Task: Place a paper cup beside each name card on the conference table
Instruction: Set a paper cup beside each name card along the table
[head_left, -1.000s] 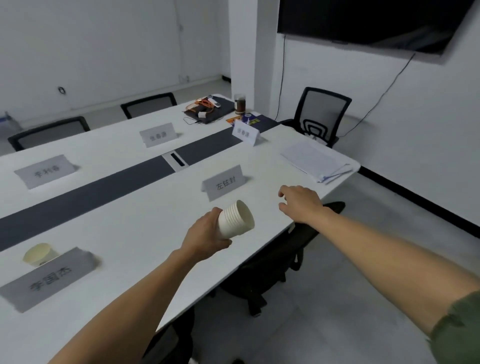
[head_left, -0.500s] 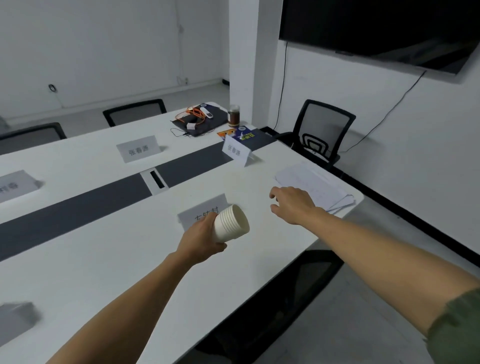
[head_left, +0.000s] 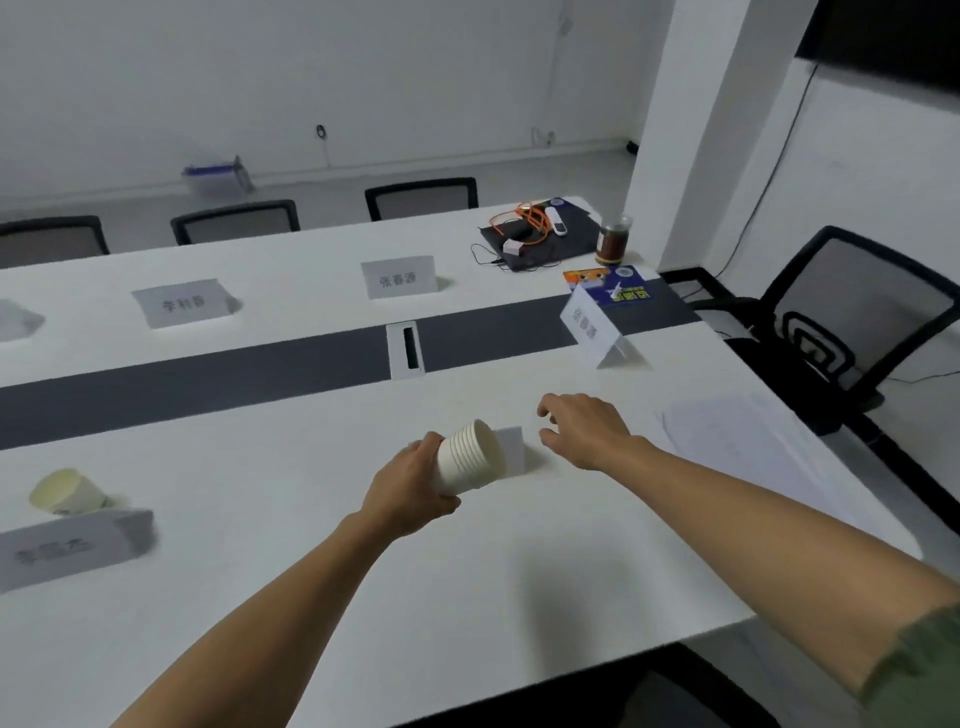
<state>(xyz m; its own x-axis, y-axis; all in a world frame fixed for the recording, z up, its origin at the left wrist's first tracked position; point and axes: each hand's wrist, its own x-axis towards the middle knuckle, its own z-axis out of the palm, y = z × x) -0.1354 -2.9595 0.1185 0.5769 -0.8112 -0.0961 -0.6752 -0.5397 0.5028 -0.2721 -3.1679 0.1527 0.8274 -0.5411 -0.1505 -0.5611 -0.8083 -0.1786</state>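
The left hand (head_left: 415, 488) grips one stack of paper cups (head_left: 470, 457) around its base. The stack is tipped on its side above the table (head_left: 571, 597), with its open mouth turned toward the right hand (head_left: 587, 431). The nested rims sit too close together to count. The right hand hovers just beside that mouth with its fingers loosely bent and spread, holding nothing.

Six name cards are in view:
- The nearest name card (head_left: 511, 449) stands right behind the stack, between the two hands, and is partly hidden by the cups.
- A second card (head_left: 592, 330) stands beyond the right hand, near the table's end.
- A third card (head_left: 67, 551) is well to the left of the left hand.
- Three more stand across the dark strip (head_left: 208, 374): a fourth card (head_left: 399, 276), a fifth card (head_left: 182, 302) and a sixth card (head_left: 15, 322), which is cut off at the frame's left edge.

One single cup (head_left: 65, 493) stands just behind the third card, far to the left of the left hand. None of the other five cards has a cup by it.

To the right of the right hand lies one pile of paper sheets (head_left: 737, 441). Far beyond that hand are one jar (head_left: 613, 239) of dark liquid, one orange cable (head_left: 524, 223) on a dark pad, and one blue booklet (head_left: 608, 283).

There are four chairs. Three chair backs (head_left: 236, 221) line the far edge, and one chair (head_left: 852, 312) stands past the table's end on the right.
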